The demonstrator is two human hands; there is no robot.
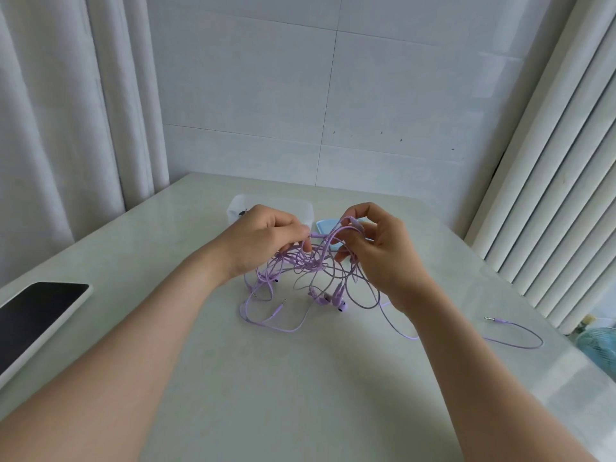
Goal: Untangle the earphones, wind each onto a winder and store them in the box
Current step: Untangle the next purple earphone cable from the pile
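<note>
1. Our left hand (263,238) and right hand (376,251) are close together at the centre of the frame, each with fingers curled round strands of the purple earphones (310,271).
2. The tangle hangs from both hands down to the table (300,378). One plug (490,318) trails off to the right.
3. The clear box (238,205) sits just behind our left hand, with a blue item (321,225) beside it.
4. A tablet (36,315) lies at the left edge.

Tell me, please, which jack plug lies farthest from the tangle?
The jack plug alone at far right, on a trailing cable; the others lie beside the tangle.
</note>
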